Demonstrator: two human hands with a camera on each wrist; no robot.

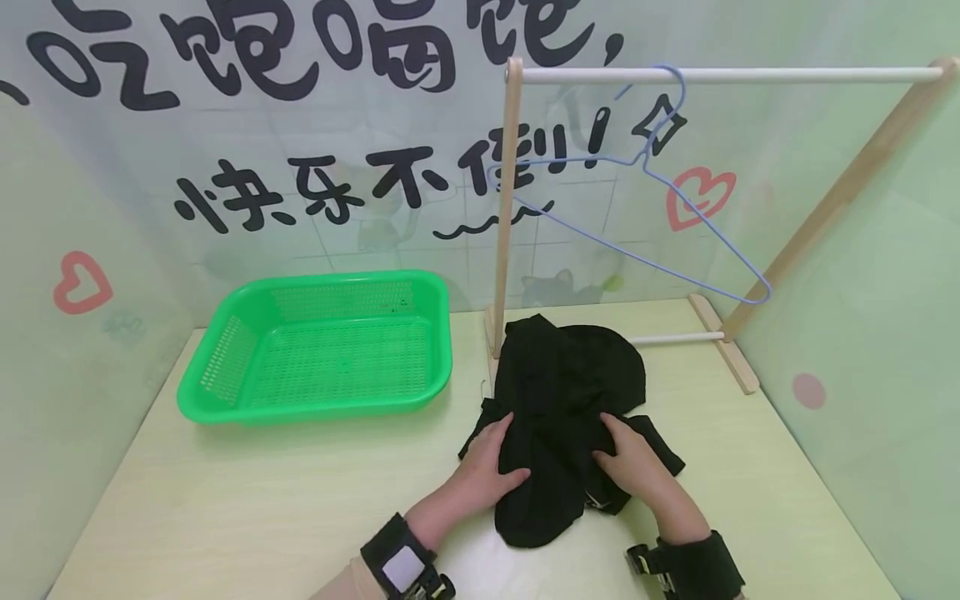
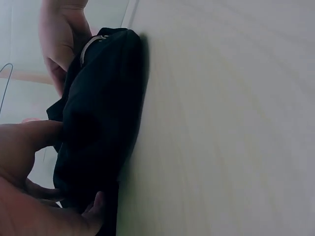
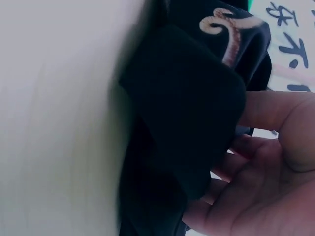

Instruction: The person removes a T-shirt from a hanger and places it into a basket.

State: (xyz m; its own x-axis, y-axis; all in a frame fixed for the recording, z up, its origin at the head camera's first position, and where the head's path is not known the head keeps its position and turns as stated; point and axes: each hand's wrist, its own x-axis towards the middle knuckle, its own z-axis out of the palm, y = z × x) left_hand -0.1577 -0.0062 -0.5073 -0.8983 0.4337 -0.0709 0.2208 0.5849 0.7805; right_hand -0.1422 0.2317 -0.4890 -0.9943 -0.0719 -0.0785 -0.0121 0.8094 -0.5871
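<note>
A crumpled black shirt [image 1: 551,400] lies bunched on the table, with sleeve-like ends sticking out on both sides. From the left, my left hand [image 1: 483,471] grips its edge, thumb on top. My right hand [image 1: 637,462] holds the opposite side, its fingertips hidden in the folds. In the left wrist view the thumb and fingers of my left hand [image 2: 29,182] are spread around the dark cloth [image 2: 103,103]. Close to my right hand [image 3: 266,172], the right wrist view shows a curly light print [image 3: 231,37] on the cloth.
A green plastic basket [image 1: 315,412] stands at the back left. Behind the shirt rises a rack with wooden posts [image 1: 507,225] and a white rod [image 1: 795,75]. From that rod hangs a blue hanger [image 1: 647,157]. Printed walls close off the table's back and sides.
</note>
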